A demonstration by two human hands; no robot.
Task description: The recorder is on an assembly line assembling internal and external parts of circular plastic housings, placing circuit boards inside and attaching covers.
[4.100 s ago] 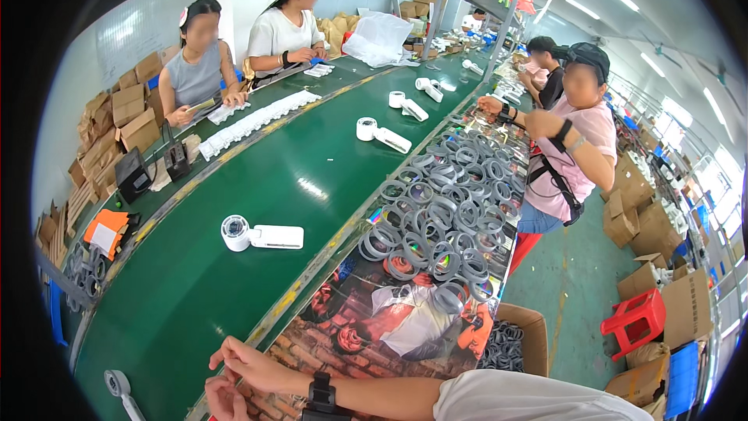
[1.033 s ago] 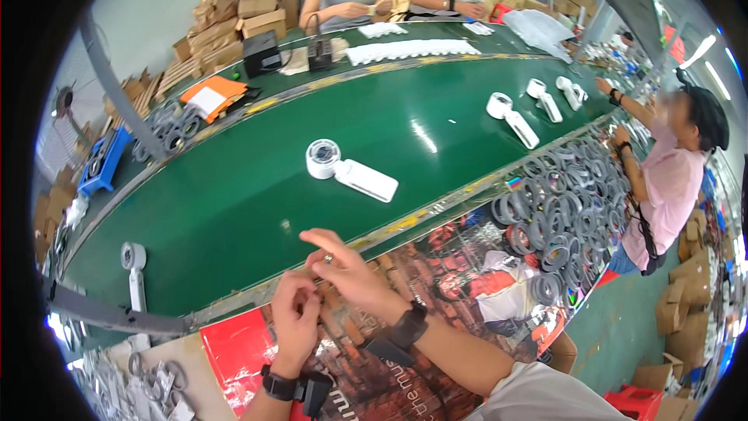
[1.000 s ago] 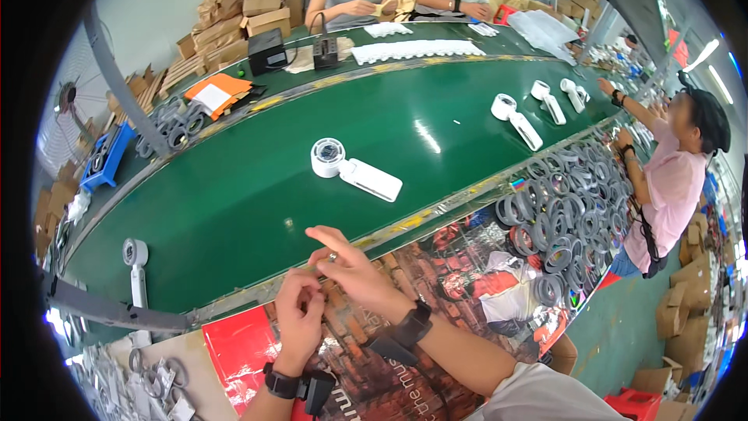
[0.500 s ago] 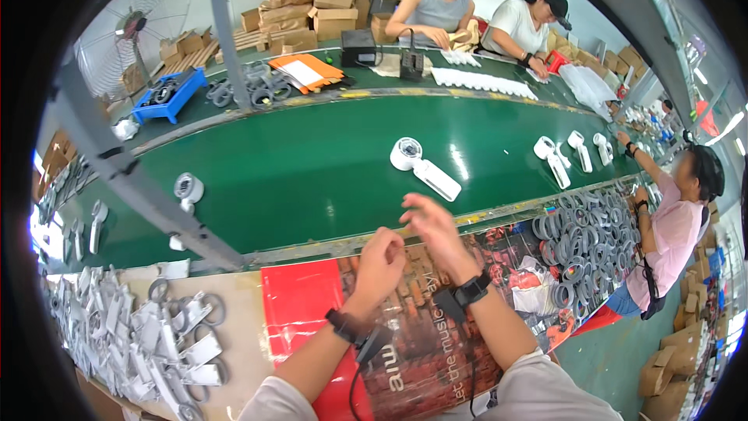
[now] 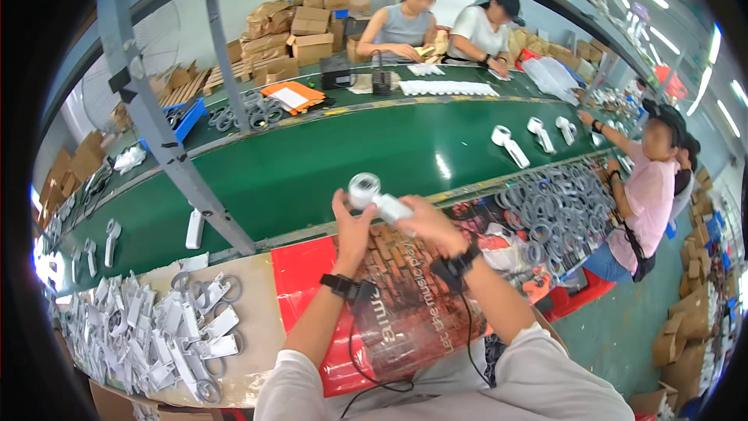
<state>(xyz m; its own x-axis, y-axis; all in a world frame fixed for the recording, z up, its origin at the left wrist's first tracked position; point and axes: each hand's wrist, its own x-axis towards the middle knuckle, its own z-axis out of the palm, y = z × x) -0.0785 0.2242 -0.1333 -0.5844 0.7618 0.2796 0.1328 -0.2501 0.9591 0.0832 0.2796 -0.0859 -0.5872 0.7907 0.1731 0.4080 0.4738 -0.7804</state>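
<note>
Between my hands is a white handheld fan (image 5: 385, 204) with a round head and a flat handle, at the near edge of the green conveyor belt (image 5: 304, 164). My left hand (image 5: 354, 224) closes around the round head from below, thumb and fingers on either side of it. Around the handle are the fingers of my right hand (image 5: 431, 224), partly smeared by motion. Beneath my forearms lies a printed sheet (image 5: 413, 304) with a red part and a brick pattern. Both wrists carry black straps with cables.
Loose white and grey casing parts (image 5: 167, 327) are heaped at left; grey rings (image 5: 553, 206) are piled at right. More white fans (image 5: 510, 146) lie on the belt. A grey metal post (image 5: 167, 136) rises at left. Co-workers sit across the belt and at right.
My hands have come to the fan on the belt and taken hold of it by head and handle. The other fans have shifted within the picture, and the view has tilted.
</note>
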